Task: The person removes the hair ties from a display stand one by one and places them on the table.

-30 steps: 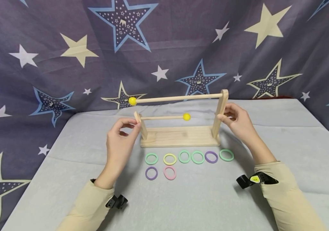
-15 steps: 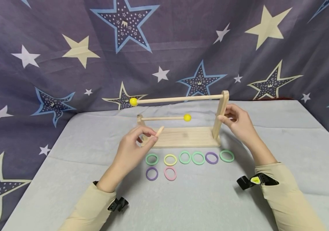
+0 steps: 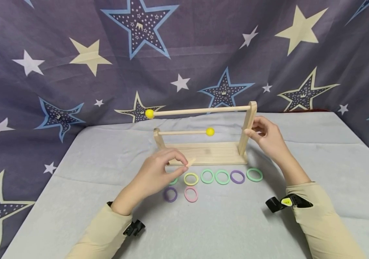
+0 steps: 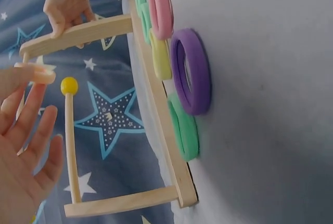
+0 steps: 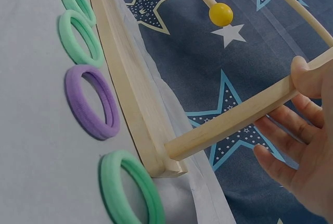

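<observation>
In the head view, my left hand (image 3: 160,169) pinches a small peach-coloured hair tie (image 3: 190,163) between thumb and fingertips, seen almost edge-on. It is held in front of the base of a wooden stand (image 3: 210,153). The other fingers spread apart in the left wrist view. My right hand (image 3: 266,136) grips the stand's tall right post (image 5: 234,117), thumb on one side and fingers behind. A long upper rod (image 3: 200,110) and a shorter lower rod (image 3: 184,132) each end in a yellow ball. Neither rod carries a ring.
Before the stand lie hair ties: several green (image 3: 222,177), two purple (image 3: 237,177), one yellow (image 3: 190,179) and one pink (image 3: 190,194). My left hand partly covers the leftmost green one (image 4: 183,127). A star-patterned curtain (image 3: 184,54) hangs behind the grey cloth-covered table (image 3: 223,230).
My left hand has moved right and down from beside the short left post, carrying the peach hair tie to the front of the base. My right hand keeps its grip on the tall post.
</observation>
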Action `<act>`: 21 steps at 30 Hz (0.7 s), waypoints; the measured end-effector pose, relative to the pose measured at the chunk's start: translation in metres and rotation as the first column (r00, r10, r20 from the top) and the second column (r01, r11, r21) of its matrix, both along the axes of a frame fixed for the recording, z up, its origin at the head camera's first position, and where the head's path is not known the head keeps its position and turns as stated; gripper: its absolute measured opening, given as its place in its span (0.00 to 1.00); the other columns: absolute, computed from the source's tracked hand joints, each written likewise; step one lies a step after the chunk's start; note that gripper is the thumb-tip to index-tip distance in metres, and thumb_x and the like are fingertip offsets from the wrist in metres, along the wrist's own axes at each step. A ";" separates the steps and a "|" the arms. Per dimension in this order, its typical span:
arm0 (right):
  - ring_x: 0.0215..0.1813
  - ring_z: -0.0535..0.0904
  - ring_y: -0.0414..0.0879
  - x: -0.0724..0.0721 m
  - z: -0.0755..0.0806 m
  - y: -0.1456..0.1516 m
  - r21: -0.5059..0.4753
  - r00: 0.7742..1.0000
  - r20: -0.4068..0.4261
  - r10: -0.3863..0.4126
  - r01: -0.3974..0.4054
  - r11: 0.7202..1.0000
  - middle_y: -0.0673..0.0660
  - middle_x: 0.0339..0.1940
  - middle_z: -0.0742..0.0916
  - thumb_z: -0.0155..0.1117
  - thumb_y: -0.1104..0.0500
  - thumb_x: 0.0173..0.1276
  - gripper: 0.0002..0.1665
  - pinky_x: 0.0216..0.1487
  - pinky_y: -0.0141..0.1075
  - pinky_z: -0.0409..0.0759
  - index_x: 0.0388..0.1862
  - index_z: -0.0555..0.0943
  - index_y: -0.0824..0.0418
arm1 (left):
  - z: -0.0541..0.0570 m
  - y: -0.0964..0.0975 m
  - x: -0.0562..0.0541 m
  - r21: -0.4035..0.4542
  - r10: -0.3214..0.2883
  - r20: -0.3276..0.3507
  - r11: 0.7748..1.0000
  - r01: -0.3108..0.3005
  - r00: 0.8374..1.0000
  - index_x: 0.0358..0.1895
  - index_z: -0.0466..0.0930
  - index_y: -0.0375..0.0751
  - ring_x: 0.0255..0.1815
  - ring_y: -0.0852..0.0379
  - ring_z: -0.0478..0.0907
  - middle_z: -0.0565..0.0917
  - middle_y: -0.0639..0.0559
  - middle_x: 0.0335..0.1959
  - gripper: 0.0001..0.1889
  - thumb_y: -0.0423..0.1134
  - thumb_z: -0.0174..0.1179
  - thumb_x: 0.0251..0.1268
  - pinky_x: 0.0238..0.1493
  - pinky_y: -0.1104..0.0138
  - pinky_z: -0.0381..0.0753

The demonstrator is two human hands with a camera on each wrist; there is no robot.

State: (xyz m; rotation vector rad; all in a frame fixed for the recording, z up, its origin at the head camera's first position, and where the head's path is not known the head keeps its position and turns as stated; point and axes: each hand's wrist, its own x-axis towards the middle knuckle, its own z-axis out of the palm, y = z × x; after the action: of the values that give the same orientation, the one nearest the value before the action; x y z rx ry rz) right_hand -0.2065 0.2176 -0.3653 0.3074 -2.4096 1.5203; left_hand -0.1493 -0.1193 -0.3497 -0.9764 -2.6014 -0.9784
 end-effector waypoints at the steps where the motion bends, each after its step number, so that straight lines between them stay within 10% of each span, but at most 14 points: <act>1: 0.39 0.76 0.34 0.000 0.000 0.000 0.001 1.000 0.002 0.000 0.000 1.000 0.67 0.44 0.84 0.65 0.65 0.70 0.16 0.42 0.25 0.73 0.54 0.77 0.72 | 0.000 0.001 0.001 -0.011 -0.009 0.005 1.000 0.009 1.000 0.38 0.81 0.58 0.46 0.64 0.77 0.82 0.67 0.41 0.09 0.40 0.71 0.60 0.41 0.63 0.77; 21: 0.39 0.76 0.33 0.001 0.001 0.000 0.008 1.000 0.004 -0.009 0.009 1.000 0.66 0.43 0.84 0.65 0.65 0.70 0.16 0.42 0.26 0.74 0.53 0.77 0.72 | -0.009 0.028 0.000 -0.219 -0.153 0.113 0.960 0.175 0.982 0.38 0.82 0.59 0.46 0.65 0.77 0.81 0.68 0.39 0.06 0.45 0.70 0.62 0.48 0.64 0.76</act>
State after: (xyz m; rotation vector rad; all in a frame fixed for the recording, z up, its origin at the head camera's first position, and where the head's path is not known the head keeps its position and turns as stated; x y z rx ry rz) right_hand -0.2055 0.2172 -0.3639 0.2945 -2.4169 1.5095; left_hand -0.1490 -0.0917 -0.3585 -1.2473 -2.7963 -0.7908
